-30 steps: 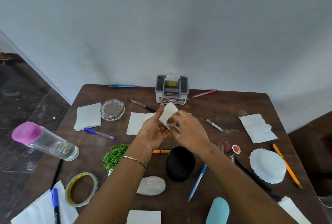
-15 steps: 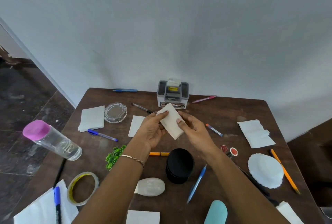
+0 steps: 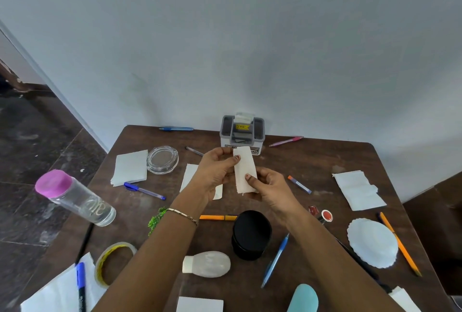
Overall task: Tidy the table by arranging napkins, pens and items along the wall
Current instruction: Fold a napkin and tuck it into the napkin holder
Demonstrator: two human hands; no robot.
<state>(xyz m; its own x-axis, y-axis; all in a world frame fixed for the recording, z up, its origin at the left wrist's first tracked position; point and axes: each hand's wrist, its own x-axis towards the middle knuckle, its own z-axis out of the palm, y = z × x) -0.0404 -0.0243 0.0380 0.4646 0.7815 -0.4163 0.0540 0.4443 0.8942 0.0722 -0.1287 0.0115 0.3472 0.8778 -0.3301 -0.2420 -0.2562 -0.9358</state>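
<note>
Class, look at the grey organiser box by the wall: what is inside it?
The grey organiser box holds white folded paper at the top of its middle slot and a yellow label below. The side compartments look dark; their contents cannot be seen. The folded napkin covers its lower front.

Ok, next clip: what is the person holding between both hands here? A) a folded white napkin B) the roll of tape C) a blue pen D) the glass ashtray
A: the left hand and right hand pinch a folded white napkin above the table.
</note>
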